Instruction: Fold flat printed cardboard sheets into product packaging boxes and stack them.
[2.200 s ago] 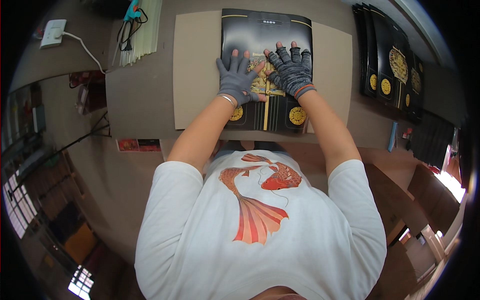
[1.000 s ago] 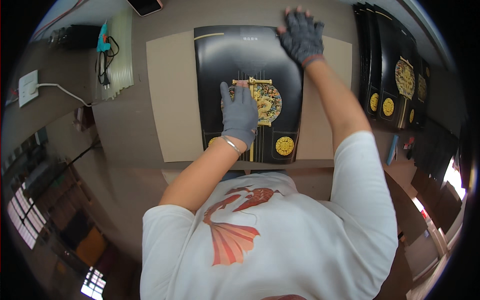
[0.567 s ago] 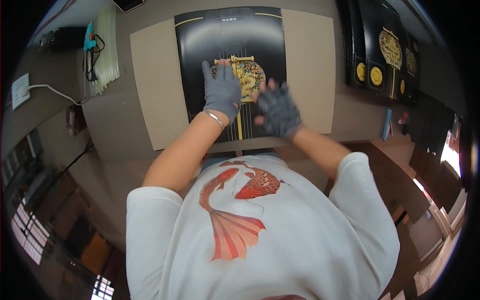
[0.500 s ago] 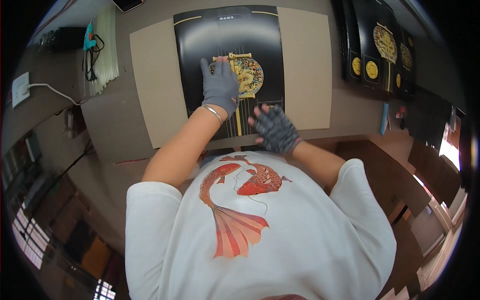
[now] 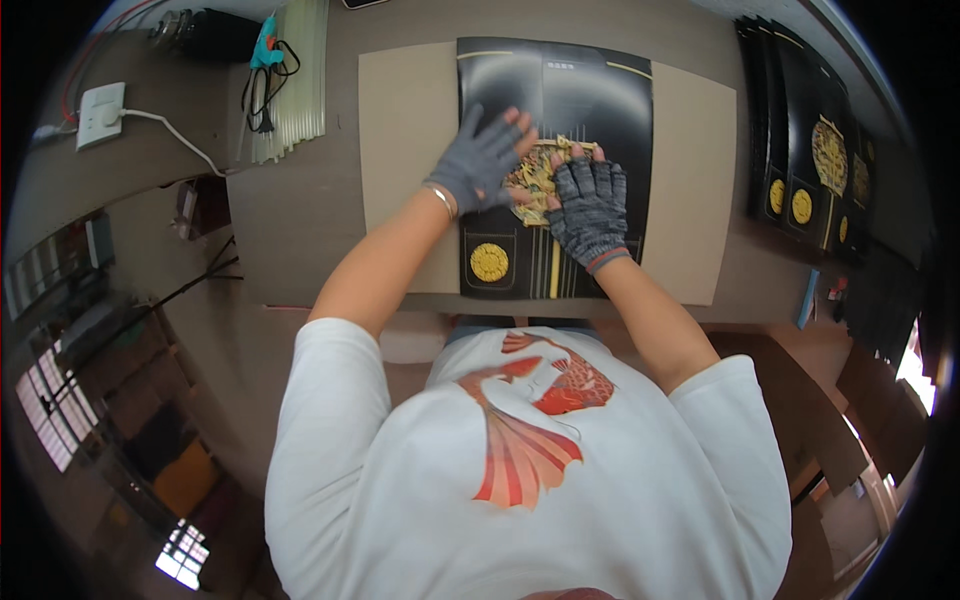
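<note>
While the black sheet (image 5: 555, 120) lay flat on the cardboard (image 5: 405, 150), both gloved hands, left (image 5: 480, 165) and right (image 5: 590, 205), pressed its gold emblem (image 5: 535, 175), fingers (image 5: 520, 120) spread open, grasping nothing.

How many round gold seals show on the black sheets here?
3: one round gold seal on the black sheet under the hands, two on the stacked sheets at right. Hands may hide others.
</note>
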{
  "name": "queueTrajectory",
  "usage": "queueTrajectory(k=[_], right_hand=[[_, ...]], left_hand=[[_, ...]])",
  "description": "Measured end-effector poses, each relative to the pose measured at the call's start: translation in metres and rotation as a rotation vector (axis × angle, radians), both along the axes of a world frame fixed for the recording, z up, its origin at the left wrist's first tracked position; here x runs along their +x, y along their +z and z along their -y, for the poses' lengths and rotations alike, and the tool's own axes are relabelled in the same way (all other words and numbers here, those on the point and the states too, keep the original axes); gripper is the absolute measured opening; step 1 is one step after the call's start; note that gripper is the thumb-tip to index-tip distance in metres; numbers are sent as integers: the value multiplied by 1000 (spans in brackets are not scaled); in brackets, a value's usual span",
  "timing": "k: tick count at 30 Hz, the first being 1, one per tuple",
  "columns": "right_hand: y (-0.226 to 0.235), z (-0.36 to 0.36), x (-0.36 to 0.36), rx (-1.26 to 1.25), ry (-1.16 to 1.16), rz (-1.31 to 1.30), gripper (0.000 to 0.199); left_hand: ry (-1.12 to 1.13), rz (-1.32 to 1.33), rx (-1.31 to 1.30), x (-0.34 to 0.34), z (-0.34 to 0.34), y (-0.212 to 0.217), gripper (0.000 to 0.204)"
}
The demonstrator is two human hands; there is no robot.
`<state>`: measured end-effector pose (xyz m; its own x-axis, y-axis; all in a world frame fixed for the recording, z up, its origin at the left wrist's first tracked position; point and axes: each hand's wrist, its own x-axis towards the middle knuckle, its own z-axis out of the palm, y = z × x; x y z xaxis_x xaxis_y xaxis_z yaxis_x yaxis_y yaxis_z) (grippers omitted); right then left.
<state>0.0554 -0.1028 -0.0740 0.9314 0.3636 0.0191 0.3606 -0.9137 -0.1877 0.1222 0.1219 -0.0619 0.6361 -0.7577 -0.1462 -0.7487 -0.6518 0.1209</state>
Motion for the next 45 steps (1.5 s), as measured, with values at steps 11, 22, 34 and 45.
queueTrajectory(k=[11, 22, 34, 45], right_hand=[[9, -5, 9, -44, -39, -84, 64], [4, -6, 5, -111, -38, 27, 60], [4, -7, -1, -94, -22, 95, 58], [6, -131, 60, 127, 417, 44, 53]], left_hand=[[452, 320, -51, 201, -18, -25, 77], [308, 93, -122, -78, -41, -5, 88], [574, -64, -266, -215, -11, 0, 90], [732, 0, -172, -189, 36, -21, 97]])
